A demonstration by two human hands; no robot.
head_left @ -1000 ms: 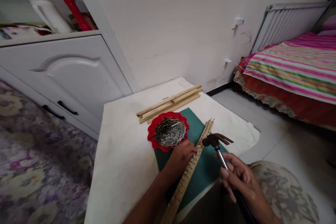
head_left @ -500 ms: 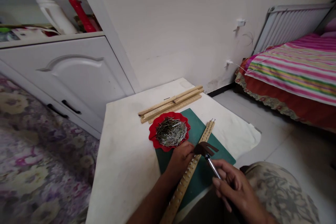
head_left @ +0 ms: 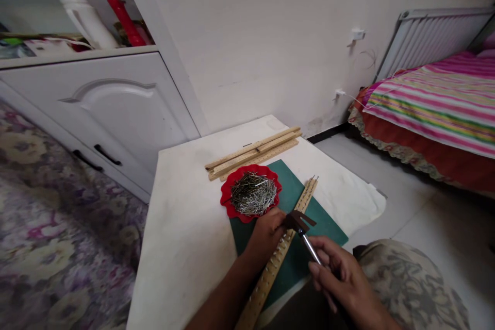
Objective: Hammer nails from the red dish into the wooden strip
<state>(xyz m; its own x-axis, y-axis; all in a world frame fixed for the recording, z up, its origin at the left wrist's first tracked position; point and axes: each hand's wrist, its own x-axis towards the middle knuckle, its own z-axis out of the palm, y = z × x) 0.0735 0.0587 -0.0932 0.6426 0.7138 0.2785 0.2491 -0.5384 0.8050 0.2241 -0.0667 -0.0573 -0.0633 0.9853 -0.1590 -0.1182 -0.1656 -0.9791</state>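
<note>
My right hand (head_left: 336,270) is wrapped round the handle of a claw hammer (head_left: 308,242), its dark head (head_left: 297,220) over a long wooden strip (head_left: 273,265). Several nails stand in rows along that strip, and a few more stick up at its far end. Beside the strip, my left hand (head_left: 266,232) is closed, its fingertips right at the hammer head. What those fingers pinch is hidden behind the head. Under the strip lies a green mat (head_left: 328,224). A red scalloped bowl (head_left: 228,205) full of loose nails (head_left: 255,193) sits just beyond my left hand.
More wooden strips (head_left: 253,153) lie together at the back of the cloth-covered table (head_left: 181,216). A white cabinet (head_left: 127,108) stands to the left, with floral fabric (head_left: 42,247) in front. At the right is a bed with a striped cover (head_left: 436,93). My patterned trouser knee (head_left: 410,278) is near the table.
The hammer head has shifted slightly left and down towards my left fingertips, and my right hand has moved with it. My left hand stays by the strip. The view has shifted slightly.
</note>
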